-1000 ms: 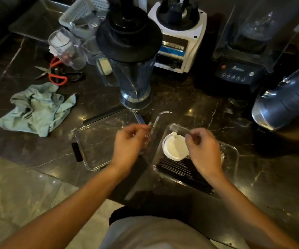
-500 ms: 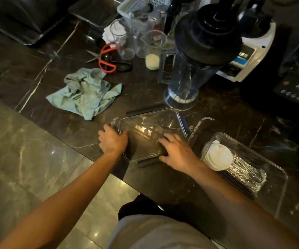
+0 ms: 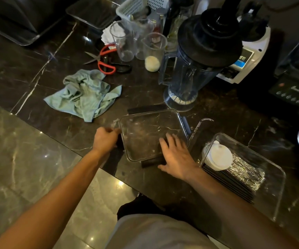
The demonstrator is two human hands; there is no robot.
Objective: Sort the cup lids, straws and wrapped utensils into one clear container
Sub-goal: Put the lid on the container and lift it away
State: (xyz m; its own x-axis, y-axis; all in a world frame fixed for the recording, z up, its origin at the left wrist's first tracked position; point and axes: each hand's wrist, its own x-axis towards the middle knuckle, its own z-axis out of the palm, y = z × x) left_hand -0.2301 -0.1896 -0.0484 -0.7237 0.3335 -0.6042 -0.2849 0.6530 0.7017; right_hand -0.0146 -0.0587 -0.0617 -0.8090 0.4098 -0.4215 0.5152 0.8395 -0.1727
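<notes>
Since a second ago my hands had left the filled clear container (image 3: 277, 169), where the cup lids (image 3: 218, 157), dark straws (image 3: 229, 184) and wrapped utensils (image 3: 247, 171) lay, and moved to the lid (image 3: 150, 133) beside it on the table (image 3: 216, 112). My left hand (image 3: 105, 139) curled onto its left latch; my right hand (image 3: 177, 155) pressed flat, fingers spread, on its near corner (sorting looked done, so closing seemed next).

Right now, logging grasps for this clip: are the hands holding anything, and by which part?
Both hold the clear lid: left hand at its left-edge clip, right hand pressed on its near right corner.
</notes>
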